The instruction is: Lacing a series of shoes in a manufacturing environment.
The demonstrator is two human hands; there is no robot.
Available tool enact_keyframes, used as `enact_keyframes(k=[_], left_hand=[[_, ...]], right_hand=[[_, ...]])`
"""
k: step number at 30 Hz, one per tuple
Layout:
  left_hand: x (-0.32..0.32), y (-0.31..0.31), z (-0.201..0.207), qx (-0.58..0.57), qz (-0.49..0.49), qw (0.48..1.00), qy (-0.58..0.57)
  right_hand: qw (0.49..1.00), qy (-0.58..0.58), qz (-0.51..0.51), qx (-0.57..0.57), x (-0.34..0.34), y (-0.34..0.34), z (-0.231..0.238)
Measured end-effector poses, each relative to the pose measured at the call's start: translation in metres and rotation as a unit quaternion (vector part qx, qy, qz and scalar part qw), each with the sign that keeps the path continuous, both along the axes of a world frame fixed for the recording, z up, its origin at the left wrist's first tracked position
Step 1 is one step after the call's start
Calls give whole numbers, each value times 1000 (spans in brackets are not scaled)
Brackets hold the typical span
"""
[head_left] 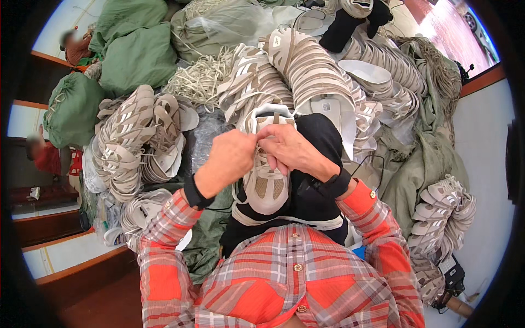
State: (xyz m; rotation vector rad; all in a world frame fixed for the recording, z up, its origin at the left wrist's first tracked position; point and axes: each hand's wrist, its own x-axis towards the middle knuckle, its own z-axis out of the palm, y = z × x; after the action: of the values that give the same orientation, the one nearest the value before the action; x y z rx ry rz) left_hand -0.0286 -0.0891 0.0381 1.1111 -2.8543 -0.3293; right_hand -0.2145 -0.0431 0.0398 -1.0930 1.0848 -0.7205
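One beige shoe [266, 194] sits on the black trousers [321, 136], toe near. Left hand [228, 159] is curled tight, right hand [292, 150] half-curled, fingertips together; can't tell what they've got. Imo, brace the shoe, small even tugs.

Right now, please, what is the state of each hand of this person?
Left hand: closed, fingertips above the beige shoe; anything pinched is hidden.
Right hand: fingers curled over the shoe; what it grips cannot be told.

beige-and-white shoe [266, 192], red, grey and white plaid shirt [268, 268], black trousers [319, 136], green sacks [136, 60]
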Motion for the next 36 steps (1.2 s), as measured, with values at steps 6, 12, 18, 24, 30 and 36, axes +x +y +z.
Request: enact_keyframes(k=[6,12,18,24,30,36], left_hand=[[19,-28,-5,588,191,762,191],[13,-22,-6,538,192,799,187],[15,-19,7,570,157,794,141],[51,2,22,539,-30,612,578],[51,-8,42,421,55,767,482],[46,-9,47,440,98,861,237]], right_hand=[[998,28,52,33,-2,-11,-6],[993,15,104,53,-10,-20,-12],[998,-32,-20,52,-14,-4,-20],[903,-15,-426,-58,-150,58,-60],[767,-550,-328,-39,-116,45,-20],[702,-477,-514,-126,-243,83,-121]])
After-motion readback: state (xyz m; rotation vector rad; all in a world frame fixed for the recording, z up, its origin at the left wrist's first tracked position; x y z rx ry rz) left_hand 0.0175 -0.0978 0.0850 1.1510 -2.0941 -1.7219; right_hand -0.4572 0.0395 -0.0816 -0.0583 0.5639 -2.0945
